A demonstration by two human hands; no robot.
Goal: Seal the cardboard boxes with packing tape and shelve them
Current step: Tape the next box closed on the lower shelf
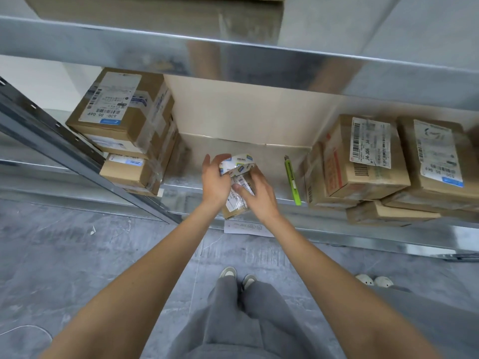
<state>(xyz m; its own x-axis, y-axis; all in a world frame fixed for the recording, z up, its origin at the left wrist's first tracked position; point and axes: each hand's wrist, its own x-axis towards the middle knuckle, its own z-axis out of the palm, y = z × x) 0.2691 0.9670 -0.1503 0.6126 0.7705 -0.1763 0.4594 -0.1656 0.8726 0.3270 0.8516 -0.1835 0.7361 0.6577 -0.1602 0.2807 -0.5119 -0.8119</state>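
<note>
Gripping tape roll (237,164), left hand (215,182) above small box (237,203).

tape roll (239,163): white, blue-yellow print | cutter (293,183): lime green | boxes (363,161): brown

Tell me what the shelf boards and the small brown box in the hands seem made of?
The silvery shelf board looks like bare galvanized sheet metal: mottled sheen, blurry reflections. The small brown box looks like matte cardboard, partly under glossy, wrinkled clear tape or film, with a white barcode label.
</note>
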